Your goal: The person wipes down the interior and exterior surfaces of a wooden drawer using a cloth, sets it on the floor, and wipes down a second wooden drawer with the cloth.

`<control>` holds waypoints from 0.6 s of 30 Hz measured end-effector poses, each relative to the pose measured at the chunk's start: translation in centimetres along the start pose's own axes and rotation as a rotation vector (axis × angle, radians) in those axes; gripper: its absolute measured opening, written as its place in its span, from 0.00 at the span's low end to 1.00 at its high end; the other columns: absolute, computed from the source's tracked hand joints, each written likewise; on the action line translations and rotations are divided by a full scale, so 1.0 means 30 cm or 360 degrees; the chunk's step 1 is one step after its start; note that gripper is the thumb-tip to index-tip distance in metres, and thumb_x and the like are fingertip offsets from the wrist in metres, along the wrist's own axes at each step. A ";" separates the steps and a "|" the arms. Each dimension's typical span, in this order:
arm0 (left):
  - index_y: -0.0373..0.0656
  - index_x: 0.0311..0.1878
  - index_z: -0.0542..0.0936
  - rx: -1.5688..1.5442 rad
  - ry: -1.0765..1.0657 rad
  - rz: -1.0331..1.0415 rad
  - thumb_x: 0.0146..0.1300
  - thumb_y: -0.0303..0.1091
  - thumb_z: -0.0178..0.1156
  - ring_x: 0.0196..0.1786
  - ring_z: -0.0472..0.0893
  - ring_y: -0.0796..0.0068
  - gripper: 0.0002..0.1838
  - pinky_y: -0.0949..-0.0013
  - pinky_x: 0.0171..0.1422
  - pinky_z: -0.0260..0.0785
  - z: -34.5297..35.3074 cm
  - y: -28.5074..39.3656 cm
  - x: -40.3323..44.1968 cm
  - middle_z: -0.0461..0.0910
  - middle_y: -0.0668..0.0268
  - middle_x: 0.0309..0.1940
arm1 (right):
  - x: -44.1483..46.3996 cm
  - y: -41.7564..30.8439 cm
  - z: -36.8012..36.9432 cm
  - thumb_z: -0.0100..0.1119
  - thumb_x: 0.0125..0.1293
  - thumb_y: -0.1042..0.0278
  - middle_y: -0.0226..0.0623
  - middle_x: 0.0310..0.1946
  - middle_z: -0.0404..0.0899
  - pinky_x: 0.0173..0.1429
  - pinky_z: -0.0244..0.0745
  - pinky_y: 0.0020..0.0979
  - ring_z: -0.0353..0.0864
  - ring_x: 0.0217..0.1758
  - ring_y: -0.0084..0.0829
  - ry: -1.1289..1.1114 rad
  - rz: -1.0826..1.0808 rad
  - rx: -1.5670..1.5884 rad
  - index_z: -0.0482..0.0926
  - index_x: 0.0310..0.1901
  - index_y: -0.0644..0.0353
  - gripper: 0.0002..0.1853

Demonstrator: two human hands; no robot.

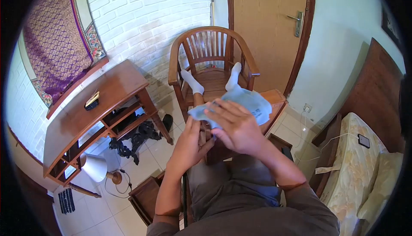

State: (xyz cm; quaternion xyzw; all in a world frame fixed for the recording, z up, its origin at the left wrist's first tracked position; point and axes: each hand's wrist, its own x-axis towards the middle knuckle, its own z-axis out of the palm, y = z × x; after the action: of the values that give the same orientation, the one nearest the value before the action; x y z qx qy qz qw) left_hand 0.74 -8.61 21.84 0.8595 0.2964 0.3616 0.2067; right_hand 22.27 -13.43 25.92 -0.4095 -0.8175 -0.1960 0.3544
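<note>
A thin, limp light blue cloth with small dark print near its right end is held up in front of my lap. My right hand lies across its near side, fingers bent over it and thumb pointing down-left. Lower and to the left, my left hand is closed at the cloth's near left corner, its fingertips partly hidden. Beyond the cloth, two feet in white socks rest on the seat of a wooden armchair.
At left stands a wooden desk with a small item on top; a lamp with a white shade is below it. A bed with a patterned mattress and a phone is at right. A door is behind the chair.
</note>
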 end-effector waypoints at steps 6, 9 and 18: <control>0.35 0.88 0.45 -0.0075 -0.0020 -0.0105 0.67 0.29 0.73 0.74 0.76 0.46 0.56 0.54 0.76 0.76 -0.003 0.012 0.025 0.66 0.44 0.76 | -0.119 0.166 -0.171 0.62 0.74 0.37 0.50 0.69 0.81 0.81 0.65 0.56 0.77 0.75 0.53 -0.0120 0.0380 -0.0528 0.82 0.66 0.65 0.36; 0.34 0.87 0.46 -0.0047 -0.0010 -0.0105 0.68 0.32 0.73 0.74 0.75 0.46 0.55 0.54 0.75 0.77 -0.006 0.021 0.021 0.66 0.43 0.76 | -0.165 0.223 -0.227 0.60 0.74 0.34 0.52 0.69 0.81 0.81 0.63 0.59 0.76 0.76 0.54 -0.0141 0.0595 -0.0906 0.82 0.66 0.66 0.38; 0.30 0.86 0.49 0.0005 0.0050 -0.0148 0.67 0.32 0.73 0.71 0.77 0.42 0.53 0.53 0.73 0.75 -0.008 0.043 0.024 0.70 0.41 0.72 | -0.089 0.098 -0.081 0.60 0.78 0.57 0.54 0.68 0.82 0.81 0.62 0.60 0.74 0.76 0.59 0.0138 0.0626 -0.0312 0.84 0.62 0.66 0.22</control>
State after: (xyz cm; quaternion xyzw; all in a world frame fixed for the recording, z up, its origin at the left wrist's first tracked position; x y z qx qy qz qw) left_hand 1.43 -9.06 23.08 0.8393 0.3398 0.3646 0.2173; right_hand 26.77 -14.61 25.67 -0.5848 -0.6829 -0.2189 0.3791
